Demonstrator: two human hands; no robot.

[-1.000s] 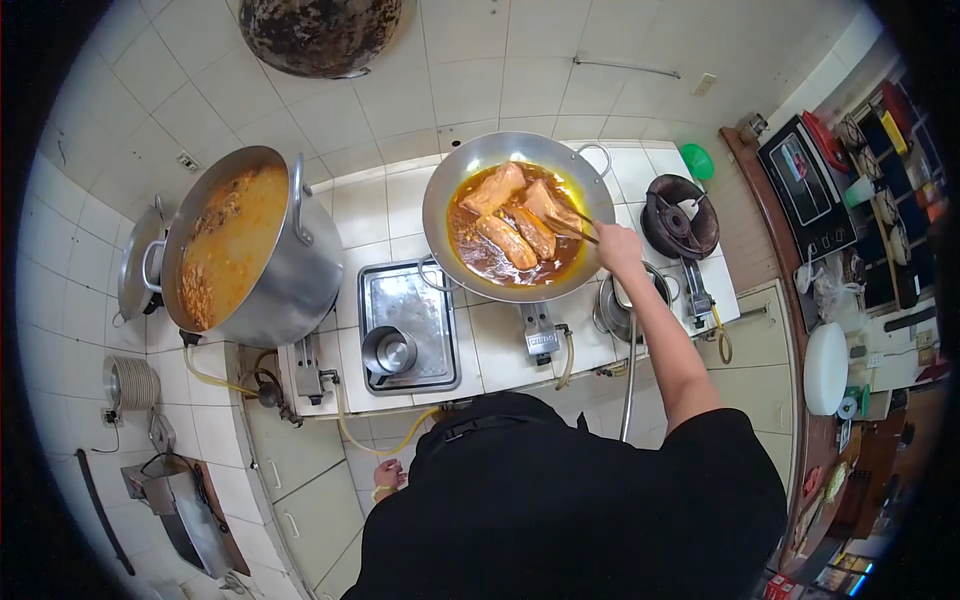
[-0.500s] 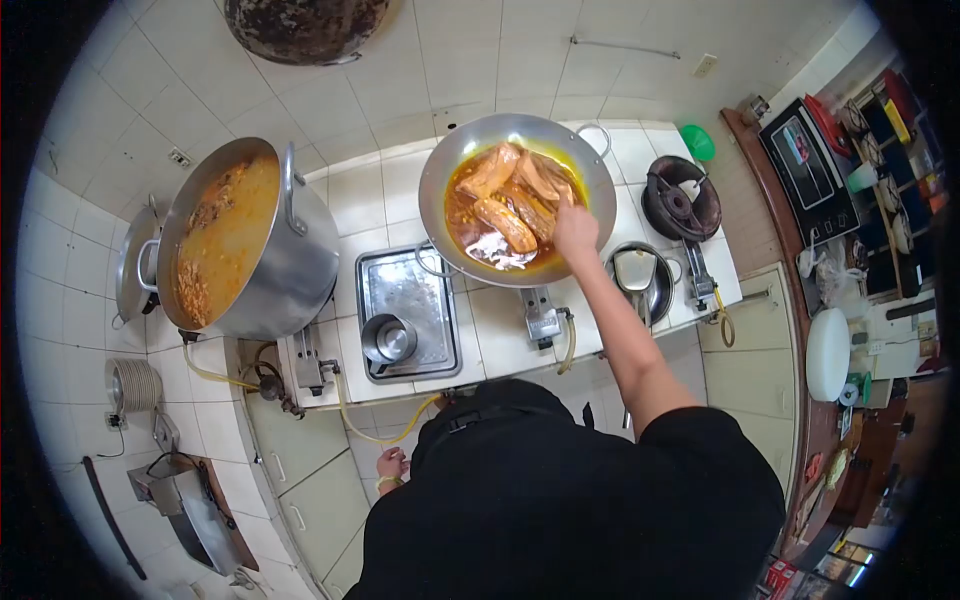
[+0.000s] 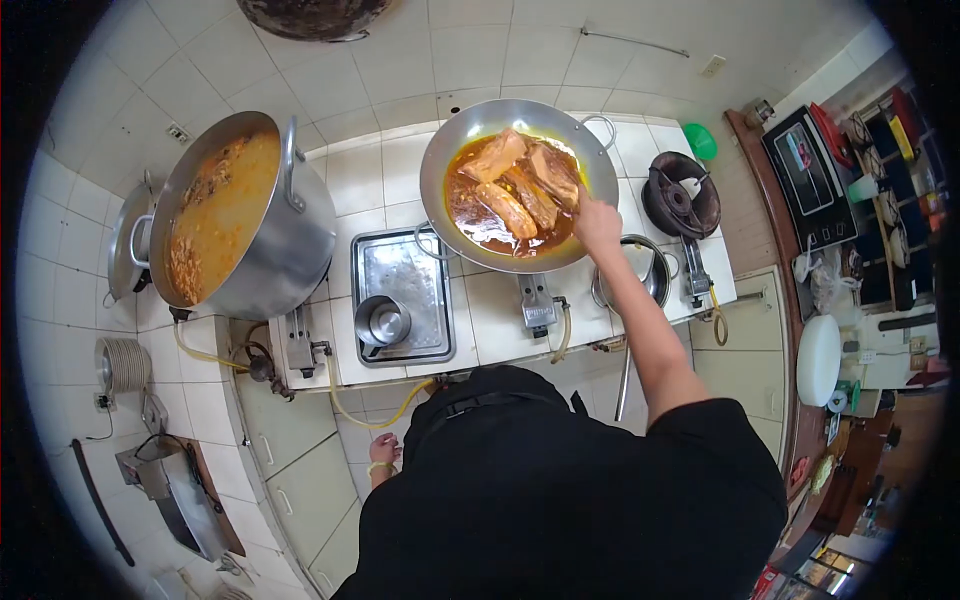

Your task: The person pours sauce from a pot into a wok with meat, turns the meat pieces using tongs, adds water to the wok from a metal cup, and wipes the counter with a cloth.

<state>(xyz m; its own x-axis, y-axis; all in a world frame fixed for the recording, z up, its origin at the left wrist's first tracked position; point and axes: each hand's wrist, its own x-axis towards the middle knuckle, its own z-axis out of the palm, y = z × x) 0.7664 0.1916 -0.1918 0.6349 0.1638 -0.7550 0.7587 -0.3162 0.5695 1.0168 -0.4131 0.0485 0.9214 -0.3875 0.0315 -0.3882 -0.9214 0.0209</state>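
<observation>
Several browned slabs of meat (image 3: 505,208) lie in reddish-brown, oily liquid inside a wide metal wok (image 3: 455,150). My right hand (image 3: 599,224) reaches over the wok's right side, fingers closed beside the right-hand slab (image 3: 552,172). What those fingers hold, if anything, is hidden by the hand. Low at my left side, my left hand (image 3: 384,450) hangs away from the stove with its fingers curled and nothing visible in them. Below my right forearm, a smaller metal pan (image 3: 658,280) has a long-handled utensil (image 3: 624,385) in it, partly covered by the arm.
A large stockpot (image 3: 290,245) of orange stew stands at the left. Between it and the wok, a metal tray (image 3: 430,295) bears a small metal pot (image 3: 383,322). A dark burner (image 3: 682,195) sits at the right, and a yellow hose (image 3: 400,410) loops along the counter's front.
My right hand has drawn back to the right, toward the wok's rim. The right-hand slab now shows a darker, browner face. My left hand stays low at my side.
</observation>
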